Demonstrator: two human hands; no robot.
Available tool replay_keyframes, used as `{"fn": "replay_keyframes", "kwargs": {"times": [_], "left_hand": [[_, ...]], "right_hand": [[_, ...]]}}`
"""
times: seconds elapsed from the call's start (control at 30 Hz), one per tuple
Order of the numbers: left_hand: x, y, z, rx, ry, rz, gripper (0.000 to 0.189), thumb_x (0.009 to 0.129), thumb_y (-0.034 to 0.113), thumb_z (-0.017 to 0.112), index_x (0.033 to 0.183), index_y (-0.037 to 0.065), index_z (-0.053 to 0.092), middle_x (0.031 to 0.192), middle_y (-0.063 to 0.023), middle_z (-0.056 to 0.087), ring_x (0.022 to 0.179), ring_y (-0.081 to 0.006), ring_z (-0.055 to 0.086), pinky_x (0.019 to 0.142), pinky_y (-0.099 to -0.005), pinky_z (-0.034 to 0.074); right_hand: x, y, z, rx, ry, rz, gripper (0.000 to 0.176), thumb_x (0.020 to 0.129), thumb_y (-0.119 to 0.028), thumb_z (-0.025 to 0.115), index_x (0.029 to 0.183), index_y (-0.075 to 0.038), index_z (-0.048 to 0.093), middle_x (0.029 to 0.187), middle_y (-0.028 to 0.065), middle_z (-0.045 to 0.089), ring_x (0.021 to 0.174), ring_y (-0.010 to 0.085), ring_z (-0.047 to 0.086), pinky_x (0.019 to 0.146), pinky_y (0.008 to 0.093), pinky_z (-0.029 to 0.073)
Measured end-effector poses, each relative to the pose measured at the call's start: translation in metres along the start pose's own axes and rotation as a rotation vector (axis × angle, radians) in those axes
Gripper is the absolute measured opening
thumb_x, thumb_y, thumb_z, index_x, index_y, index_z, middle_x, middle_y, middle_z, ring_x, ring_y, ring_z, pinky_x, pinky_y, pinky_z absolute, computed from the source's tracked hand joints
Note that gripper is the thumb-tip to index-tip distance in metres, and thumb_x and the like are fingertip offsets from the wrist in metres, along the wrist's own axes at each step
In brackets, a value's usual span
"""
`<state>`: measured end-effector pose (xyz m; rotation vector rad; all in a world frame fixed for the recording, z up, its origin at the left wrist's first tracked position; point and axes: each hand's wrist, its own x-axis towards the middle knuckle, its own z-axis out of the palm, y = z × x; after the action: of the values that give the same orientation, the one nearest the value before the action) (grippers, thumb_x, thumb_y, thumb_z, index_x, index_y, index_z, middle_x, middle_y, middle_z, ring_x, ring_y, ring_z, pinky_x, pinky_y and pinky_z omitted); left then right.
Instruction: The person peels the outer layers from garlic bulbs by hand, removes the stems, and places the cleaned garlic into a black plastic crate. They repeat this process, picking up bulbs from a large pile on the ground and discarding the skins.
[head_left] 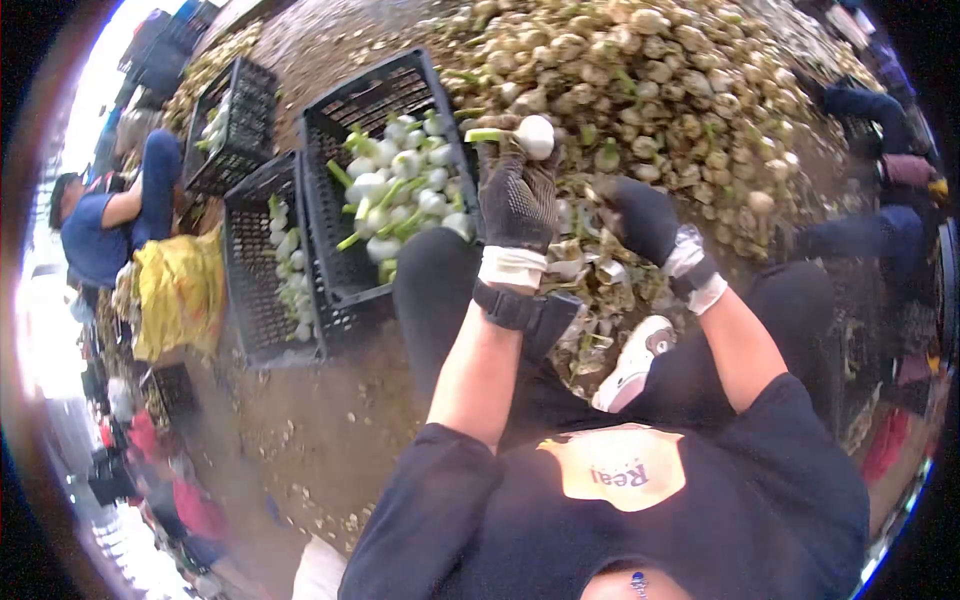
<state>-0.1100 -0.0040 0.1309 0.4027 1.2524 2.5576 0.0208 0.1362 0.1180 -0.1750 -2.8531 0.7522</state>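
My left hand (517, 195), in a dark grip glove, is closed on a white garlic bulb (536, 137). The bulb's cut green stem points left, just beside the crate (313, 190) of cleaned white bulbs. My right hand (645, 220), in a dark glove, hovers over the loose peeled skins (590, 260) between my legs. Motion smears its fingers, so I cannot make out whether it holds anything. Ahead of both hands lies a large heap of dirty, unpeeled garlic bulbs (660, 90).
Left of the near crate stand a second crate (262, 330) with some white bulbs and a third crate (235, 170) behind it. A yellow sack (180, 290) and a seated person (100, 220) are at far left. Another person's legs (860, 235) show at right.
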Motion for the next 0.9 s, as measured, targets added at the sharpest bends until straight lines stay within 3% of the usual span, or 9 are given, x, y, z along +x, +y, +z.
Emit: {"fn": "replay_keyframes", "kwargs": {"times": [0.07, 0.13, 0.23, 0.27, 0.57, 0.73, 0.8, 0.83, 0.9], "left_hand": [[0.025, 0.024, -0.014, -0.684, 0.159, -0.026, 0.038, 0.098, 0.024, 0.056, 0.127, 0.003, 0.045, 0.122, -0.0138, 0.058, 0.115, -0.0240, 0.057, 0.095, -0.0381, 0.054], [0.033, 0.072, -0.034, -0.733, 0.163, 0.097, 0.050, 0.095, 0.034, 0.058, 0.129, -0.001, 0.044, 0.130, -0.0205, 0.054, 0.123, -0.0279, 0.053, 0.100, -0.0396, 0.052], [0.038, 0.091, -0.048, -0.951, 0.079, 0.065, 0.054, 0.097, 0.040, 0.053, 0.132, -0.001, 0.045, 0.135, -0.0221, 0.050, 0.119, -0.0294, 0.057, 0.100, -0.0338, 0.052], [0.039, 0.080, -0.041, -0.649, 0.266, 0.086, 0.048, 0.099, 0.033, 0.051, 0.132, -0.001, 0.045, 0.131, -0.0201, 0.055, 0.120, -0.0290, 0.057, 0.099, -0.0354, 0.053], [0.017, 0.063, -0.007, -0.131, 0.136, -0.120, 0.032, 0.098, 0.027, 0.055, 0.119, 0.003, 0.057, 0.079, -0.0049, 0.064, 0.074, -0.0178, 0.067, 0.065, -0.0293, 0.055], [0.019, 0.044, -0.017, -0.142, 0.035, -0.322, 0.029, 0.093, 0.019, 0.059, 0.117, 0.003, 0.057, 0.095, -0.0095, 0.068, 0.081, -0.0185, 0.067, 0.073, -0.0303, 0.054], [0.021, 0.026, -0.017, 0.617, -0.209, 0.292, 0.033, 0.087, 0.014, 0.064, 0.117, 0.004, 0.056, 0.101, -0.0138, 0.067, 0.090, -0.0250, 0.066, 0.079, -0.0349, 0.053], [0.020, 0.020, -0.007, 0.603, -0.180, 0.033, 0.038, 0.081, 0.009, 0.067, 0.118, 0.004, 0.056, 0.108, -0.0182, 0.063, 0.100, -0.0320, 0.062, 0.085, -0.0385, 0.050], [0.007, 0.012, 0.000, 0.776, -0.187, 0.179, 0.040, 0.080, 0.008, 0.068, 0.118, 0.005, 0.056, 0.108, -0.0192, 0.062, 0.102, -0.0338, 0.061, 0.087, -0.0394, 0.049]], "right_hand": [[0.004, 0.012, 0.015, 0.091, -0.119, 0.048, 0.030, 0.080, -0.015, 0.058, 0.107, -0.006, 0.066, 0.099, 0.0221, 0.067, 0.092, 0.0404, 0.064, 0.081, 0.0463, 0.051], [0.001, 0.019, 0.020, -0.083, -0.389, 0.280, 0.032, 0.080, -0.016, 0.059, 0.111, -0.011, 0.067, 0.098, 0.0211, 0.067, 0.090, 0.0407, 0.065, 0.082, 0.0458, 0.052], [-0.018, 0.062, 0.060, -0.166, -0.484, 0.279, 0.042, 0.081, -0.010, 0.055, 0.121, -0.015, 0.064, 0.106, 0.0199, 0.067, 0.096, 0.0381, 0.064, 0.084, 0.0446, 0.052], [-0.021, 0.071, 0.067, -0.193, -0.508, 0.273, 0.048, 0.080, -0.003, 0.050, 0.126, -0.014, 0.060, 0.109, 0.0229, 0.065, 0.097, 0.0391, 0.063, 0.086, 0.0445, 0.051], [0.038, 0.175, 0.185, -0.354, -0.114, 0.245, 0.020, 0.079, -0.011, 0.056, 0.092, 0.001, 0.066, 0.096, 0.0253, 0.066, 0.093, 0.0422, 0.063, 0.082, 0.0477, 0.051], [0.082, 0.114, 0.110, -0.140, -0.047, 0.238, 0.025, 0.085, -0.029, 0.062, 0.097, -0.008, 0.071, 0.098, 0.0175, 0.068, 0.088, 0.0364, 0.065, 0.078, 0.0416, 0.051], [0.093, 0.060, 0.043, 0.230, -0.117, 0.340, 0.029, 0.089, -0.029, 0.063, 0.101, -0.002, 0.067, 0.093, 0.0107, 0.069, 0.084, 0.0189, 0.063, 0.078, 0.0340, 0.050], [0.099, 0.046, 0.019, 0.300, -0.148, 0.378, 0.031, 0.089, -0.029, 0.064, 0.102, -0.002, 0.066, 0.092, 0.0082, 0.069, 0.083, 0.0145, 0.061, 0.076, 0.0312, 0.049], [0.101, 0.028, -0.014, 0.688, -0.149, 0.307, 0.031, 0.090, -0.029, 0.062, 0.105, -0.001, 0.066, 0.091, 0.0038, 0.069, 0.081, 0.0098, 0.060, 0.074, 0.0281, 0.049]]}}
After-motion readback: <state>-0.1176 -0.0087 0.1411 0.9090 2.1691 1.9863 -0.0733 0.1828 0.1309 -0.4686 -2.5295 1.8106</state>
